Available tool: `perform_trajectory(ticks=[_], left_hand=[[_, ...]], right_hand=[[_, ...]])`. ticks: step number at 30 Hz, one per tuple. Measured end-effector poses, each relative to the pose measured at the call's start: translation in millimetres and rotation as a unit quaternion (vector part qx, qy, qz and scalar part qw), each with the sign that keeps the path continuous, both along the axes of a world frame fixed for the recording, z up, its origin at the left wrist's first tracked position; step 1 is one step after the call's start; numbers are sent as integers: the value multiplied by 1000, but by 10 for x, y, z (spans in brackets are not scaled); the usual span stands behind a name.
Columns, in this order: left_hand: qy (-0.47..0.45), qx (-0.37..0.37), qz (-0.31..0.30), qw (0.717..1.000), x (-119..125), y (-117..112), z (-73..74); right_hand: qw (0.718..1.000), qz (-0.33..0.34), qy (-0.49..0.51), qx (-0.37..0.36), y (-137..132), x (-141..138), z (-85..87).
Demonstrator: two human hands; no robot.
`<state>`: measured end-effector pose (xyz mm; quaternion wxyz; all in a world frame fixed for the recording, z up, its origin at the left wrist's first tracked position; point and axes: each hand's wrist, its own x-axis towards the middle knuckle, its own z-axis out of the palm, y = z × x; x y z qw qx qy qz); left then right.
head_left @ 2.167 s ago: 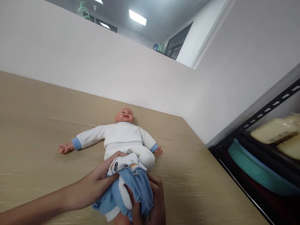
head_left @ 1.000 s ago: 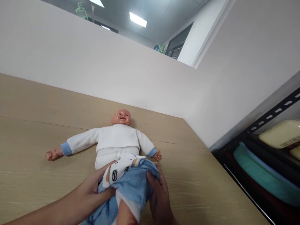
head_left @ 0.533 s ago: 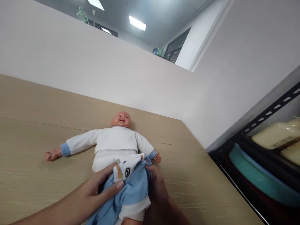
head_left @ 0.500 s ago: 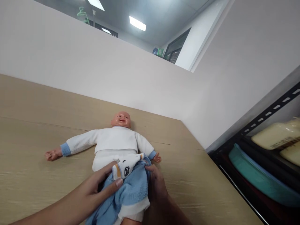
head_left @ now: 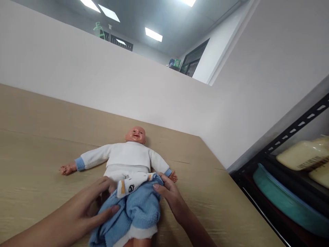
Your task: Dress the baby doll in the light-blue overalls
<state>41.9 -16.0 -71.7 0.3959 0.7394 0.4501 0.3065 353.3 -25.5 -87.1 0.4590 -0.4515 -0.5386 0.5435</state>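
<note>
A baby doll [head_left: 135, 134] lies face up on the table, arms spread, wearing a white top [head_left: 130, 154] with blue cuffs. Blue fleece doll trousers [head_left: 144, 207] with white hems cover its hips and upper legs; an eye and orange patches decorate their white waist panel. At the left side of the trousers is my left hand [head_left: 89, 204], closed on the cloth, with its thumb across the front and fingers by the waist edge. My right hand [head_left: 171, 193] pinches the waistband at the right, beside the doll's hand. The doll's lower legs are out of frame.
The wooden table [head_left: 38, 151] meets a white partition [head_left: 77, 75] at the back. To the right stands a black slotted-metal rack [head_left: 290, 132], holding a teal basin [head_left: 282, 202] and cream-coloured containers [head_left: 299, 156].
My left hand has shifted left and down to the trousers' side. My right hand has come up over the waistband, thumb now showing. The waist panel lies flatter, and the view has shifted slightly.
</note>
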Motion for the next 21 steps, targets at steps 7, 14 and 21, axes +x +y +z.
perform_trajectory(ticks=[7,14,21], left_hand=[[-10,-143,46,989,-49,93,54],[-33,28,46,998,-124,318,-157],[-100,9,61,993,-114,582,-138]], right_hand=[[996,1,-72,57,390,-103,33],[991,10,-110,81,560,-151,-137],[990,-6,-94,105,585,-236,-83]])
